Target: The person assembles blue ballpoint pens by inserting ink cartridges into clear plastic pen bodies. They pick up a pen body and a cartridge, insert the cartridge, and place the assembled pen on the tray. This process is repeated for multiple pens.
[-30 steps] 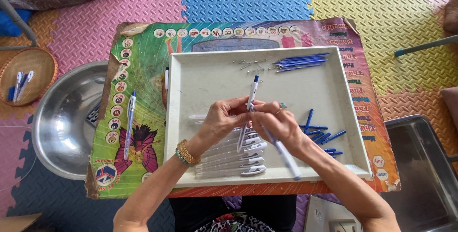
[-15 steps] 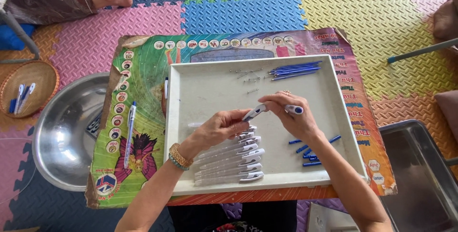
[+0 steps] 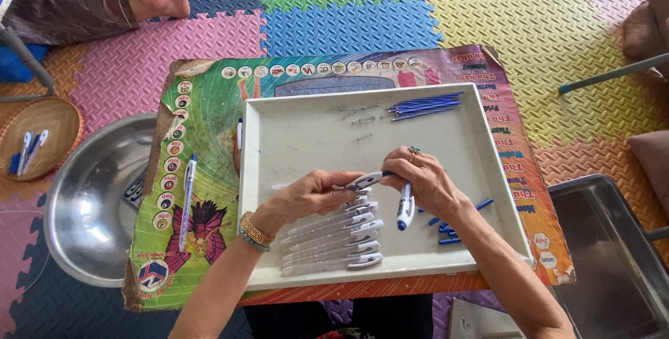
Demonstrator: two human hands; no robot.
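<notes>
Fingers of left hand (image 3: 306, 196) pinched on a white pen barrel (image 3: 364, 181) with a clip, held low over the white plastic tray (image 3: 293, 137). Right hand (image 3: 425, 182) fingers curled round a white-and-blue pen piece (image 3: 404, 212), tip down. Under the hands, a row of clear-white pen barrels (image 3: 334, 241) lies side by side in the tray. Blue refills (image 3: 425, 107) bundled at far edge, small metal springs (image 3: 359, 116) beside them, blue caps (image 3: 449, 231) near right wrist. Tray sits on a colourful printed bench (image 3: 202, 144); a steel bowl (image 3: 90, 199) to its left.
</notes>
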